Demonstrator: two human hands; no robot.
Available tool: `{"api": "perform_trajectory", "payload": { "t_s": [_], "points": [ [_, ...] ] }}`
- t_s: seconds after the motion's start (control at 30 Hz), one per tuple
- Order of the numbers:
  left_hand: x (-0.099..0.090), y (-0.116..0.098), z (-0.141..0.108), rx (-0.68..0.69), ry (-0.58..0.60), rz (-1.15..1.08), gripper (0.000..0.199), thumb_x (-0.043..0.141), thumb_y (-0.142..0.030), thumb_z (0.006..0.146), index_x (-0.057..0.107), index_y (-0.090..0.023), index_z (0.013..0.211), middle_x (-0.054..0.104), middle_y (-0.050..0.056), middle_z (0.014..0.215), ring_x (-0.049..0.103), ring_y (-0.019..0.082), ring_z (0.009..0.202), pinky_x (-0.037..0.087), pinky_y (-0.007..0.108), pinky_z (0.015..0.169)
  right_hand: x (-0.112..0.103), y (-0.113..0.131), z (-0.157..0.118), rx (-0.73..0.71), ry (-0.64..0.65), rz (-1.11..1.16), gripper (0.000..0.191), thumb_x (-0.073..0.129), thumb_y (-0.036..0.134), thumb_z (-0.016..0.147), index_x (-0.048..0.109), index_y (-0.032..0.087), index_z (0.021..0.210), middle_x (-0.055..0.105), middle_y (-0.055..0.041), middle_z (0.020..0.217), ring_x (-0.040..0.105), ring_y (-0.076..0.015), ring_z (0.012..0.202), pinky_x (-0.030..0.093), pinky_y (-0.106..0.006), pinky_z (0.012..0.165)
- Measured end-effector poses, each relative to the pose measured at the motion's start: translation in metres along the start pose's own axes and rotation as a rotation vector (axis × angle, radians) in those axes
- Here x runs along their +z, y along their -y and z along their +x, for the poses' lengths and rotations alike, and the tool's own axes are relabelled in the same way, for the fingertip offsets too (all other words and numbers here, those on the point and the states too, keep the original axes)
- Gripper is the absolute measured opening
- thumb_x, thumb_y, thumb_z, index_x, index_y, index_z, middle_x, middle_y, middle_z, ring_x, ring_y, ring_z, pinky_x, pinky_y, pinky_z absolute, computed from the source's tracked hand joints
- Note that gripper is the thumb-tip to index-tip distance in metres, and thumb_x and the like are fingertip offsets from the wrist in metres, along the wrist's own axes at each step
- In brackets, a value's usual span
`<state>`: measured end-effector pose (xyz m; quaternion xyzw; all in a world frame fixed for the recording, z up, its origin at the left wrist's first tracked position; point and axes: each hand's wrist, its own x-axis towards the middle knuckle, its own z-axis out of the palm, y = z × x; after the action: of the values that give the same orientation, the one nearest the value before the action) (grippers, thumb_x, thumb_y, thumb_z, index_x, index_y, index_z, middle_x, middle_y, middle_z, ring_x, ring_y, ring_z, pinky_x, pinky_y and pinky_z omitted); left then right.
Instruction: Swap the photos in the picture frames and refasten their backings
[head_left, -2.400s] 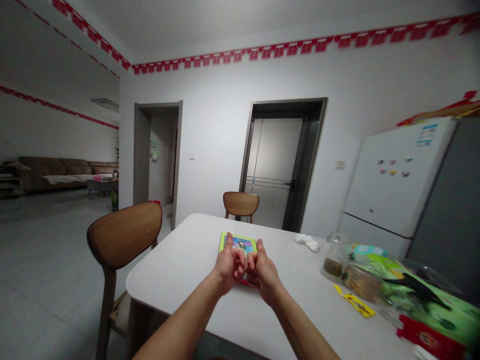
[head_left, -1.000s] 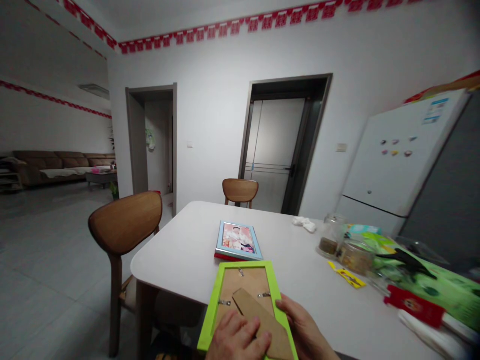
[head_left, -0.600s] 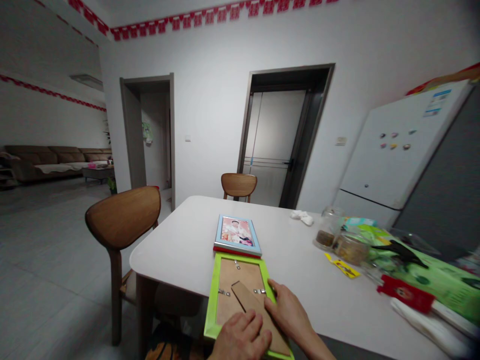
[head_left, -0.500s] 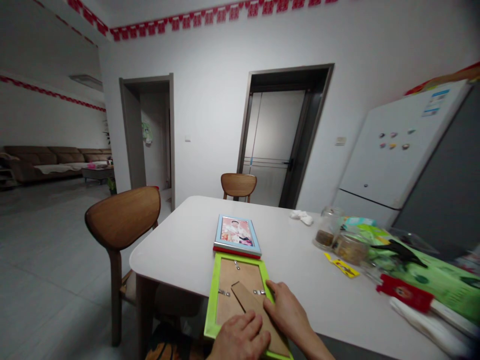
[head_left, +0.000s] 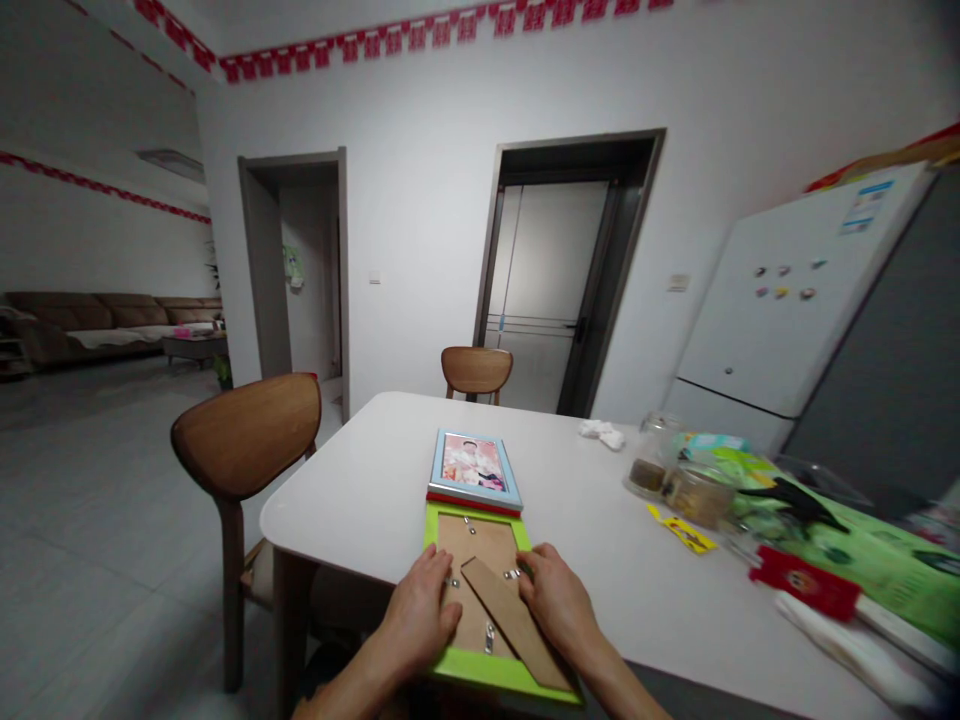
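Note:
A green photo frame [head_left: 480,662] lies back side up at the near edge of the white table, its brown backing board [head_left: 480,545] and small metal clips showing. A slanted brown stand [head_left: 514,620] rests on the backing. My left hand [head_left: 422,605] is on the frame's left side, fingers wrapped round that edge near a clip. On the right side my right hand [head_left: 556,598] grips the frame's edge beside another clip, fingers bent. Just beyond the green frame, a light blue frame with a photo [head_left: 475,465] lies face up on top of something red.
On the right of the table [head_left: 360,470] are glass jars [head_left: 649,460], a yellow packet [head_left: 688,535], a red packet [head_left: 806,582], green bags [head_left: 885,570] and white crumpled tissue [head_left: 601,434]. Wooden chairs [head_left: 251,435] stand at the left and far side.
My left hand has moved up from the frame's lower part to its left edge, uncovering the lower clip. My right hand has shifted slightly up at the right edge.

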<state>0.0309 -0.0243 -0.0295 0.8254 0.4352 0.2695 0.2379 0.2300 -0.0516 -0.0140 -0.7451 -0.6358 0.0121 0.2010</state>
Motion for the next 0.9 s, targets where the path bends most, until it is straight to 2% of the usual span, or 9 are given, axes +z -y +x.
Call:
{"api": "perform_trajectory", "payload": {
  "t_s": [0.33,0.47,0.57,0.67,0.8,0.9],
  "points": [
    [0.001,0.008,0.001,0.003,-0.017,-0.058,0.062,0.051,-0.023,0.061,0.040,-0.009,0.120,0.037,0.011,0.129,0.028,0.020,0.121,0.021,0.031,0.101,0.001,0.002,0.001,0.025,-0.021,-0.062,0.024,0.038,0.019,0.075,0.061,0.019,0.080,0.052,-0.0060,0.084,0.053,-0.0138,0.067,0.035,-0.023,0.059],
    [0.003,0.014,0.003,-0.065,-0.038,-0.076,0.067,0.052,-0.024,0.059,0.037,-0.009,0.123,0.031,0.011,0.132,0.023,0.022,0.123,0.019,0.033,0.102,0.002,0.005,0.005,0.002,-0.032,-0.097,0.024,0.039,0.022,0.076,0.062,0.019,0.083,0.055,-0.0077,0.086,0.052,-0.0172,0.079,0.036,-0.025,0.064],
    [0.004,0.016,0.005,-0.100,-0.041,-0.070,0.068,0.052,-0.025,0.059,0.035,-0.009,0.123,0.029,0.011,0.133,0.024,0.022,0.122,0.018,0.032,0.102,0.006,0.015,0.015,-0.089,-0.056,-0.097,0.025,0.039,0.023,0.077,0.062,0.019,0.086,0.056,-0.0083,0.092,0.048,-0.0190,0.090,0.034,-0.026,0.075],
    [0.004,0.016,0.005,-0.092,-0.034,-0.051,0.069,0.052,-0.026,0.060,0.034,-0.005,0.123,0.029,0.014,0.133,0.025,0.022,0.122,0.019,0.031,0.102,0.013,0.032,0.027,-0.150,-0.025,-0.067,0.029,0.035,0.023,0.079,0.061,0.020,0.089,0.057,-0.0066,0.094,0.047,-0.0175,0.091,0.032,-0.026,0.078],
    [0.004,0.016,0.005,-0.087,-0.037,-0.069,0.068,0.051,-0.026,0.060,0.035,-0.008,0.123,0.030,0.012,0.132,0.025,0.021,0.122,0.018,0.032,0.102,0.024,0.050,0.041,-0.107,0.000,-0.082,0.029,0.034,0.026,0.079,0.060,0.017,0.090,0.057,-0.0089,0.094,0.047,-0.0196,0.088,0.032,-0.030,0.077],
    [0.003,0.016,0.005,-0.089,-0.038,-0.103,0.068,0.052,-0.025,0.059,0.036,-0.012,0.123,0.031,0.010,0.132,0.026,0.020,0.122,0.018,0.032,0.102,0.030,0.053,0.045,-0.051,-0.012,-0.103,0.029,0.036,0.028,0.078,0.058,0.017,0.094,0.054,-0.0108,0.099,0.045,-0.0230,0.090,0.032,-0.034,0.074]
  ]
}}
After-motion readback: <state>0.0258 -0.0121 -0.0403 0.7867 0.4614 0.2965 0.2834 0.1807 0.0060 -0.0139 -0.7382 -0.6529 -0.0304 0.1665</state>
